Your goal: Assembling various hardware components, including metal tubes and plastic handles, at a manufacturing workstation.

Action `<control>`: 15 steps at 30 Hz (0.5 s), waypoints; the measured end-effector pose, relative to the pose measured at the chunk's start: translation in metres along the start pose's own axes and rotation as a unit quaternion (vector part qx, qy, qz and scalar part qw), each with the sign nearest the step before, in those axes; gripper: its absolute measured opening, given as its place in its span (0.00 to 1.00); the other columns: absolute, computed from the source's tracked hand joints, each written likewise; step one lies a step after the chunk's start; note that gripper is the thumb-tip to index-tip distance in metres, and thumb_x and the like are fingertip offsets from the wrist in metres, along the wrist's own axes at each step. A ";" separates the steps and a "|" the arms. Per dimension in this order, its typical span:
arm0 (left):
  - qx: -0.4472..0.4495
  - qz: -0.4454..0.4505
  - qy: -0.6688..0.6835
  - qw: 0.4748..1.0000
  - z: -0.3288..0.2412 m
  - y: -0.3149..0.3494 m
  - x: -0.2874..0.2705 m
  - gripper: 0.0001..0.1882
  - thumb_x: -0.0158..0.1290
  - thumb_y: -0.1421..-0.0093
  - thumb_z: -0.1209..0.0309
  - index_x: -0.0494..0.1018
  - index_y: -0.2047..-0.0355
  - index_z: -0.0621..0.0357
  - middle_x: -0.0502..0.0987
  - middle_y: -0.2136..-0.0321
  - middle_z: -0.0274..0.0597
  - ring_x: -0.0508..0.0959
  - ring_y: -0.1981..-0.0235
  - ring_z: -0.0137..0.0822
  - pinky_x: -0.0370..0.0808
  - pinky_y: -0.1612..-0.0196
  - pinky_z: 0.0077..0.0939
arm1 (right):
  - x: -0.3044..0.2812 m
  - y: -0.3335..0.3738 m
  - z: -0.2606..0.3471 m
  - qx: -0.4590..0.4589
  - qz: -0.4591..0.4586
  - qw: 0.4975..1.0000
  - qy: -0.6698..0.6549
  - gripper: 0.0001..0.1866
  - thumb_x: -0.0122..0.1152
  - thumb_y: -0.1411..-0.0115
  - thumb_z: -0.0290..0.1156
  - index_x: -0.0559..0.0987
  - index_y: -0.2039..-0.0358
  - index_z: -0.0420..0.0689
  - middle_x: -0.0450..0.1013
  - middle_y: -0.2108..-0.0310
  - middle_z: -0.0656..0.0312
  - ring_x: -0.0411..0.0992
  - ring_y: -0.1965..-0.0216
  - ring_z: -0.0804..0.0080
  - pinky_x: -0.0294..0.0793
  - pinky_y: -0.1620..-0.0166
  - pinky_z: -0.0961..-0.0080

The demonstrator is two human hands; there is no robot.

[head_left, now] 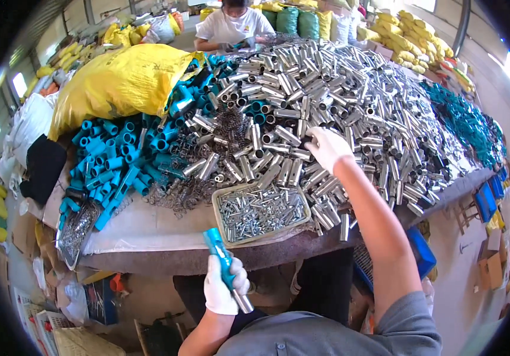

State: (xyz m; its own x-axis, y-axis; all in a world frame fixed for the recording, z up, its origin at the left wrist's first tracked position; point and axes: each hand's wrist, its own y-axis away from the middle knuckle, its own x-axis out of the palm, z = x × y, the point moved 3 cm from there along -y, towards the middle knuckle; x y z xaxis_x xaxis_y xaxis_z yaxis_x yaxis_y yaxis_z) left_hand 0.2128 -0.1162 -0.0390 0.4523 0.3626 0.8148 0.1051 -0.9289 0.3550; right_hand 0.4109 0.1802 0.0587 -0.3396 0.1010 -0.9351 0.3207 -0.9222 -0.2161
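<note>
My left hand (220,292), in a white glove, is closed around a teal plastic tube (216,242) in front of the table edge. A shiny metal sleeve (244,304) shows at the tube's lower end, below my fingers. My right hand (330,149), also gloved, reaches over the large heap of metal tubes (379,142). Its thumb and fingers look apart, close to several tubes, with none visibly held. A shallow tray (222,228) of small metal pins or screws stands between my hands, near the table's front edge.
Teal plastic tubes (109,163) lie on the left beside a big yellow sack (118,77). Thin wire springs (231,127) tangle among the metal tubes. Teal clips or strips (463,121) are heaped at far right. Across the table sits a person (234,26); blue crates (421,252) stand below.
</note>
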 end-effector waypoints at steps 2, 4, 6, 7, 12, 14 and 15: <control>0.003 -0.018 -0.061 0.998 0.003 0.003 0.007 0.16 0.42 0.35 0.53 0.64 0.59 0.52 0.69 0.75 0.37 0.68 0.82 0.29 0.65 0.82 0.25 | 0.005 -0.026 0.005 -0.028 0.078 0.990 0.115 0.17 0.60 0.47 0.39 0.75 0.58 0.45 0.74 0.60 0.50 0.72 0.56 0.53 0.71 0.54 0.62; 0.020 -0.017 -0.079 0.997 0.004 0.000 -0.001 0.14 0.41 0.36 0.58 0.63 0.59 0.55 0.70 0.73 0.40 0.70 0.80 0.31 0.68 0.81 0.27 | 0.022 -0.048 0.009 -0.081 0.089 0.982 0.143 0.17 0.56 0.47 0.32 0.73 0.56 0.46 0.75 0.60 0.50 0.73 0.58 0.50 0.72 0.56 0.59; 0.040 -0.025 -0.084 0.995 -0.002 0.002 -0.002 0.12 0.41 0.37 0.61 0.61 0.60 0.56 0.70 0.73 0.41 0.70 0.80 0.31 0.70 0.81 0.26 | 0.022 -0.048 0.031 -0.066 0.186 0.961 0.194 0.18 0.49 0.48 0.26 0.72 0.55 0.45 0.74 0.58 0.49 0.73 0.57 0.50 0.72 0.54 0.61; 0.041 -0.026 -0.082 0.995 -0.004 0.002 0.000 0.12 0.41 0.37 0.61 0.61 0.60 0.56 0.70 0.73 0.41 0.70 0.80 0.31 0.70 0.81 0.26 | 0.014 -0.048 0.032 -0.077 0.219 0.953 0.195 0.18 0.48 0.48 0.25 0.72 0.55 0.44 0.74 0.59 0.49 0.73 0.57 0.50 0.71 0.54 0.62; 0.122 0.017 -0.225 0.967 -0.024 0.008 0.000 0.13 0.45 0.37 0.64 0.59 0.59 0.57 0.70 0.73 0.42 0.71 0.81 0.28 0.71 0.80 0.23 | -0.003 -0.045 0.014 -0.061 0.178 0.981 0.037 0.18 0.57 0.55 0.30 0.77 0.60 0.43 0.76 0.65 0.49 0.75 0.62 0.57 0.73 0.58 0.67; 0.134 0.033 -0.274 0.952 -0.032 0.007 -0.006 0.14 0.48 0.37 0.63 0.58 0.60 0.58 0.71 0.73 0.42 0.70 0.81 0.26 0.71 0.80 0.20 | -0.010 -0.034 0.014 -0.012 0.134 0.990 -0.043 0.19 0.57 0.54 0.31 0.77 0.58 0.44 0.76 0.67 0.48 0.75 0.64 0.57 0.73 0.58 0.66; 0.136 0.045 -0.305 0.941 -0.033 0.004 -0.003 0.14 0.48 0.37 0.63 0.58 0.60 0.58 0.71 0.73 0.41 0.70 0.81 0.26 0.70 0.80 0.20 | -0.010 -0.027 0.008 -0.040 0.130 0.991 0.011 0.19 0.56 0.53 0.33 0.78 0.58 0.45 0.76 0.67 0.47 0.75 0.63 0.54 0.73 0.56 0.65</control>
State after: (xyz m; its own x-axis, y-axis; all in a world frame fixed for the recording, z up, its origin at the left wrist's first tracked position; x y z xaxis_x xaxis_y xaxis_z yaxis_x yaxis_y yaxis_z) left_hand 0.1823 -0.1185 -0.0248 0.8864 0.2471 0.3916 0.2266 -0.9690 0.0984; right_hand 0.3984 0.2011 0.0765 -0.2170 -0.1276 -0.9678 0.4642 -0.8856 0.0128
